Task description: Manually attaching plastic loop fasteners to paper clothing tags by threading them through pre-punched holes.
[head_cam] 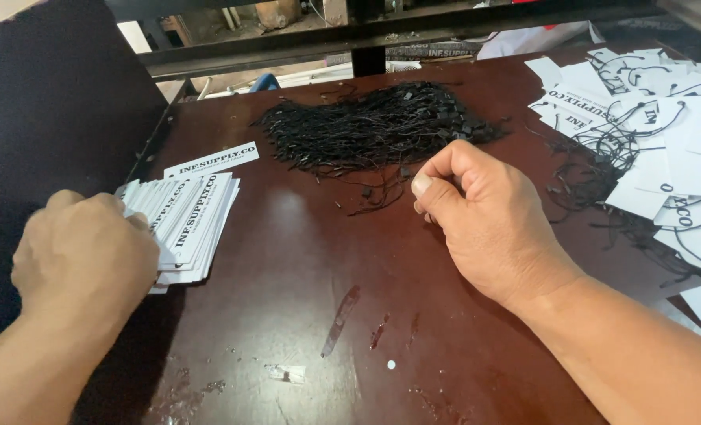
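My left hand (83, 256) rests at the left on a fanned stack of white paper tags (189, 220), its fingers curled over the stack's near end. Near the middle of the dark red-brown table (303, 315), my right hand (480, 216) has thumb and fingers pinched together at the near edge of a heap of black string loops (374, 130). Thin black strings lie right under its fingertips; whether it holds one I cannot tell.
A single white tag (211, 160) lies beyond the stack. A spread pile of white tags with black strings attached (657, 134) covers the table's right side. A dark panel (43, 102) stands at the left, and a metal frame bar (366, 35) runs along the back.
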